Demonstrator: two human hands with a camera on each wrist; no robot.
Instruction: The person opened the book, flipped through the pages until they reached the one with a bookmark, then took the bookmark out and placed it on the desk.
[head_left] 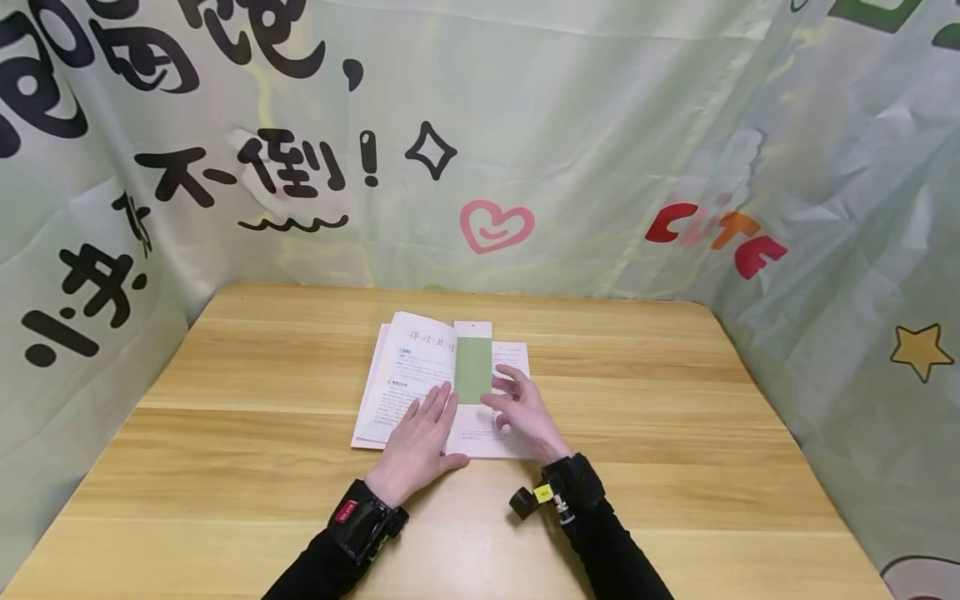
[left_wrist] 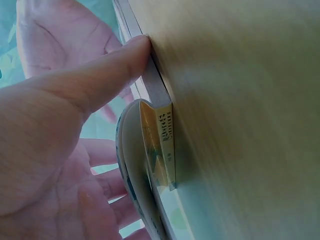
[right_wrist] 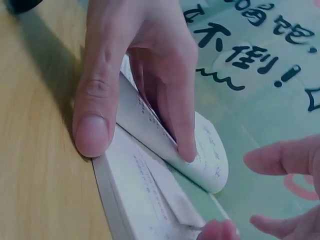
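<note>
An open book [head_left: 412,400] lies on the table, its left pages curving up from the spine. Along the gutter, over the right page, a bookmark [head_left: 474,367] with a green middle and white ends lies lengthwise. My left hand [head_left: 420,442] rests on the left pages with its fingers extended; in the left wrist view its thumb [left_wrist: 115,67] is against the book's bottom edge. The right hand [head_left: 525,412] hovers over the right page, fingers loosely bent and apart, by the bookmark's right edge. Whether a fingertip touches the bookmark is unclear. The yellow spine [left_wrist: 167,140] shows from below.
The wooden table [head_left: 637,375] extends around the book. A printed cloth [head_left: 585,150] hangs behind and on both sides of it. Both wrists wear black straps, and a small black device [head_left: 523,502] juts from the right one.
</note>
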